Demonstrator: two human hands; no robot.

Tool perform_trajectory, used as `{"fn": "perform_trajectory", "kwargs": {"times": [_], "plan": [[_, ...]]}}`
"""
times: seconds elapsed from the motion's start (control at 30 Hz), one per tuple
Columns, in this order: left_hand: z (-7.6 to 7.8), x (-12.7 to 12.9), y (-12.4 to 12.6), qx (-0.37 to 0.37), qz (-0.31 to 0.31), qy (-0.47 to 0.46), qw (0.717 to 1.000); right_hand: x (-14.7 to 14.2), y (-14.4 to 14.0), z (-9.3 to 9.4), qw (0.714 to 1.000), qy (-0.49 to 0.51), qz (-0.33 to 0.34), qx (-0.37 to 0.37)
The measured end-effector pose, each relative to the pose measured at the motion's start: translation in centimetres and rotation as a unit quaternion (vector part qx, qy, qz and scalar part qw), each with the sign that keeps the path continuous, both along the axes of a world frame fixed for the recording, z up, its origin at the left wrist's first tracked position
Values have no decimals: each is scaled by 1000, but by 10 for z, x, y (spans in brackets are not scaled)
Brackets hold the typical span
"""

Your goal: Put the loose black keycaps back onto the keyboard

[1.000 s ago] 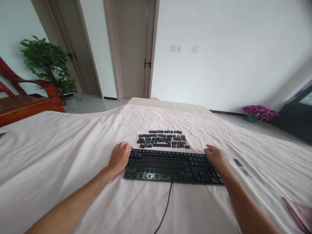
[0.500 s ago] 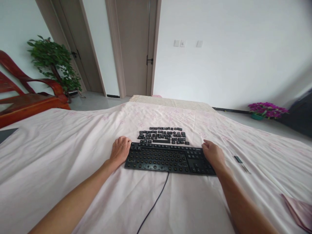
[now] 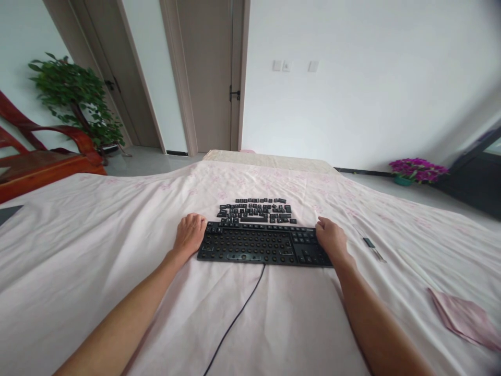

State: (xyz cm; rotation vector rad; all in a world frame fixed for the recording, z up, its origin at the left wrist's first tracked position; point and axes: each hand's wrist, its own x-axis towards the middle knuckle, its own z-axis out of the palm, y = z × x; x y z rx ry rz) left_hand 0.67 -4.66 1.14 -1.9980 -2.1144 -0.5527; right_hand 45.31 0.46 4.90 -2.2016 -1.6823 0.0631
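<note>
A black keyboard (image 3: pixel 258 248) lies on the pale pink sheet (image 3: pixel 97 250), most of its main keys gone so round switch stems show. Its cable (image 3: pixel 230 326) trails toward me. My left hand (image 3: pixel 189 234) grips the keyboard's left end. My right hand (image 3: pixel 332 238) holds the right end, over the number pad. Just beyond the keyboard, several loose black keycaps (image 3: pixel 256 210) sit in rows, touching its far edge.
A small dark tool (image 3: pixel 371 247) lies on the sheet right of the keyboard, and a folded pink cloth (image 3: pixel 462 318) is at the near right. A red wooden chair (image 3: pixel 43 156) and a green plant (image 3: pixel 74 99) stand at left; purple flowers (image 3: pixel 415 170) at right.
Both hands have slid the keyboard away from me, up against the rows of keycaps. More cable now shows on the sheet.
</note>
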Motion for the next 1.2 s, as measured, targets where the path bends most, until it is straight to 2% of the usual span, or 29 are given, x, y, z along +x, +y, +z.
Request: {"fn": "perform_trajectory", "kwargs": {"times": [1.2], "plan": [[-9,-6,6,-1,-24,9,1000,14,5,6,1000,20,2,-23]]}}
